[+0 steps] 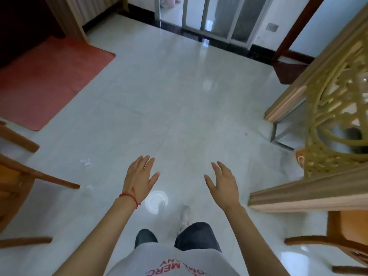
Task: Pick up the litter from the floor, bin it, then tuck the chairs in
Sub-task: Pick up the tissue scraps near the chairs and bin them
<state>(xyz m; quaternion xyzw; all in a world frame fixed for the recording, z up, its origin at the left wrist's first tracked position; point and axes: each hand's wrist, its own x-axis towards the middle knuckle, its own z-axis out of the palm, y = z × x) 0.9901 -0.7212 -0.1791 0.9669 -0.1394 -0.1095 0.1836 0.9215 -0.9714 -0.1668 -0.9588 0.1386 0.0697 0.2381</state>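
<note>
Two small white scraps of litter lie on the pale tiled floor at the left: one scrap (85,162) farther off, another scrap (89,187) by the tip of a chair leg. A tiny dark speck (246,134) sits on the floor at the right. My left hand (139,178), with a red thread on its wrist, and my right hand (224,183) are stretched forward over the floor, fingers spread, holding nothing. A wooden chair (18,176) stands at the left edge. Another wooden chair (342,240) stands at the lower right.
A red mat (49,80) covers the floor at the far left. A wood-framed partition with gold lattice (328,108) fills the right side. Glass sliding doors (215,20) stand at the far end behind a black threshold. My shoe (185,216) steps forward below.
</note>
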